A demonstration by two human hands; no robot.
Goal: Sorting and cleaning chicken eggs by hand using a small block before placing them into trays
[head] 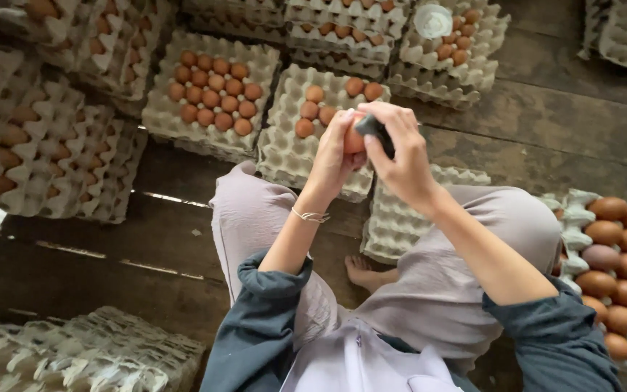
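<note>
My left hand holds a brown egg up in front of me. My right hand presses a small dark object against that egg; what the object is I cannot tell. Both hands hover over a grey pulp egg tray with several brown eggs in its far rows. A thin bracelet circles my left wrist. I sit cross-legged on a dark wooden floor.
A stack of bare trays lies by my right knee. A tray full of eggs sits at the right edge, another filled tray lies beyond, more stacks stand at left and back, and bare trays lie at lower left.
</note>
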